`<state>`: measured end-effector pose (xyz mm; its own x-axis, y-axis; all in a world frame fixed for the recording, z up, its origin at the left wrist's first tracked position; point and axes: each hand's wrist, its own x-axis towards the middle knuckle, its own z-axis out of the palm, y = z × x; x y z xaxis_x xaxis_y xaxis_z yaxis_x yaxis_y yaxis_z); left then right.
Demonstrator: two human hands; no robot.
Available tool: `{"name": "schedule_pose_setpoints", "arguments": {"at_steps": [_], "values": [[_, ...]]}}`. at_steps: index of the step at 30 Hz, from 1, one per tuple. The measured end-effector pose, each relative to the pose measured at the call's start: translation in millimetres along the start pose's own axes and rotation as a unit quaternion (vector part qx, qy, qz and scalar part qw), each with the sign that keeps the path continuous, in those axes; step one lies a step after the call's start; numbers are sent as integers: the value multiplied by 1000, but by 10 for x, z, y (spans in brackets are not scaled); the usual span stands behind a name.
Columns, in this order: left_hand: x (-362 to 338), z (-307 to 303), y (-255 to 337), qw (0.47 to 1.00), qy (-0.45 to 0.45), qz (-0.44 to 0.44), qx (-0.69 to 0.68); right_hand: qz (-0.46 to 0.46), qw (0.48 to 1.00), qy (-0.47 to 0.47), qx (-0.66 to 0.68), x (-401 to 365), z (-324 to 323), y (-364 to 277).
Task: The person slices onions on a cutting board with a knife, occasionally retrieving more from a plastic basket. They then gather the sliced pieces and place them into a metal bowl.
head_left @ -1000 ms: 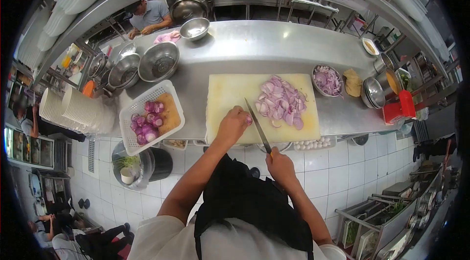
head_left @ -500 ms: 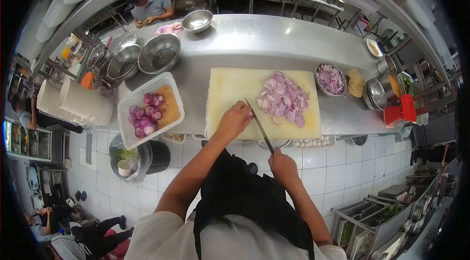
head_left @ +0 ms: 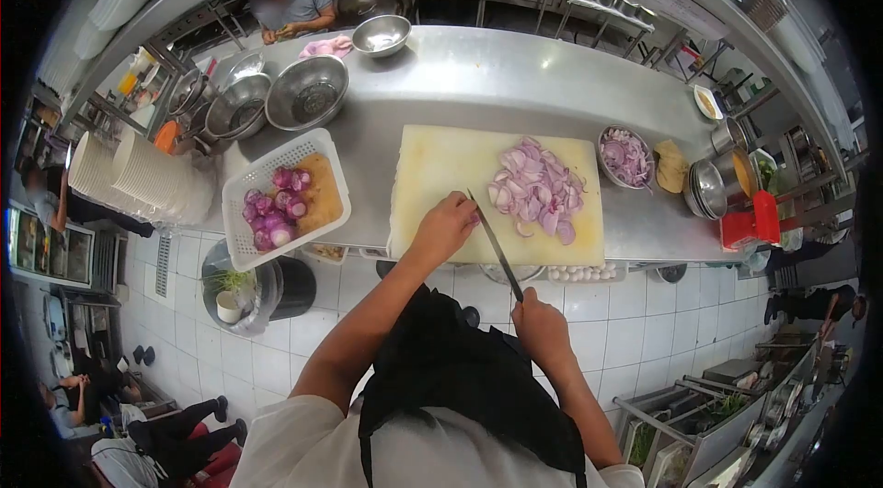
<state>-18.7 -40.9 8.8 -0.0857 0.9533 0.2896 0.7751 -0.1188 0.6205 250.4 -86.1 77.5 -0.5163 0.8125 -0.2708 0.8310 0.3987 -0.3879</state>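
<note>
My right hand (head_left: 542, 330) is wrapped round the handle of a knife (head_left: 495, 244), whose blade points up and left over the cutting board (head_left: 432, 157). Beside the blade tip, my left hand (head_left: 448, 229) rests on the board with fingers pressed together; what it holds, if anything, is hidden. Sliced purple onion (head_left: 536, 186) lies heaped on the board's right half. Peeled whole onions (head_left: 273, 209) sit in a white perforated basket (head_left: 241, 251) to the left. More sliced onion fills a metal bowl (head_left: 625, 157) just right of the board.
Empty metal bowls (head_left: 306, 92) and a pink cloth (head_left: 326, 46) are at the back left. A person (head_left: 291, 6) stands across the counter. Stacked white containers (head_left: 138, 175) are far left; a red box (head_left: 750, 223) and more bowls (head_left: 706, 186) are right.
The view has shifted slightly. The purple piece that showed at my left fingertips is no longer visible. The knife stays in my right hand, its tip still beside my left hand.
</note>
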Motion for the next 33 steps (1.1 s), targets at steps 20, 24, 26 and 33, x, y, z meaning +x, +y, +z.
{"name": "schedule_pose_setpoints", "arguments": {"at_steps": [20,24,26,33], "values": [[-11,49,-48,999,38,3,-36,-4,1000,19,14,64,30,-30],[-18,53,-55,998,45,13,-31,-5,1000,19,14,131,165,-25],[-22,57,-37,998,55,16,-33,-11,999,28,21,303,362,51],[-40,30,0,997,58,2,-45,-13,998,41,50,616,288,121]]}}
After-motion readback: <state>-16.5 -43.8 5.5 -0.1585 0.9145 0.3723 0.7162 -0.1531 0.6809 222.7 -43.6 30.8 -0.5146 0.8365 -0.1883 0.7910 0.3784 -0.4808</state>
